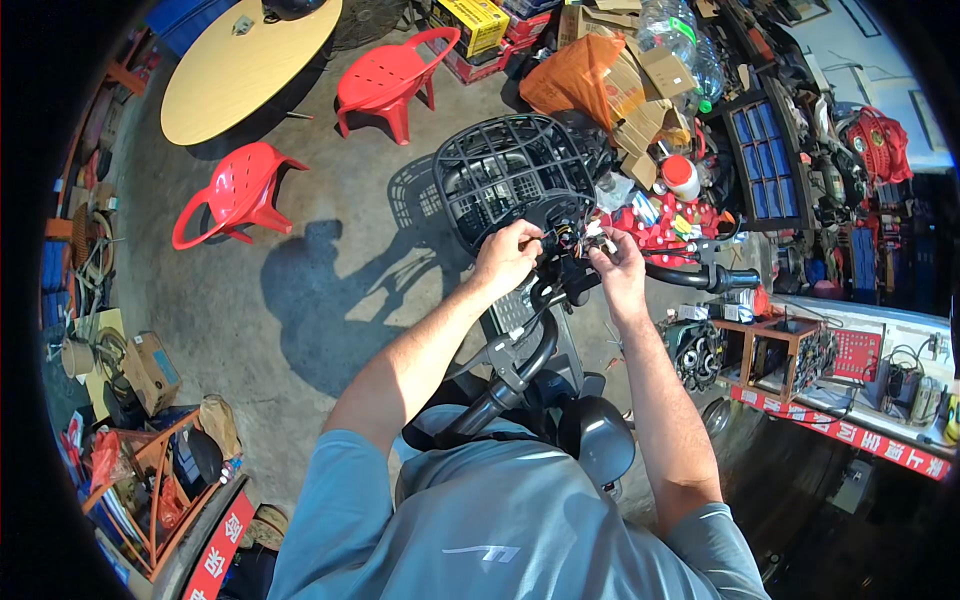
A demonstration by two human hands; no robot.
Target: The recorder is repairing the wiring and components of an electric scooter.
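An electric bike's black handlebar (700, 278) and front basket (500, 165) are below me, with a bundle of coloured wires (568, 236) exposed at the centre behind the basket. My left hand (507, 258) is at the left of the wires, fingers curled in a pinch on a small dark part that I cannot make out clearly. My right hand (618, 262) is at the right of the bundle, thumb and forefinger pinching a small pale connector (598, 236) on the wires.
Two red plastic chairs (385, 90) and an oval table (245, 70) stand front left on concrete (340, 190). Cardboard, bottles and bags (630, 105) are piled front right. A cluttered bench (850, 370) runs along the right; shelving with boxes (150, 480) stands at the lower left.
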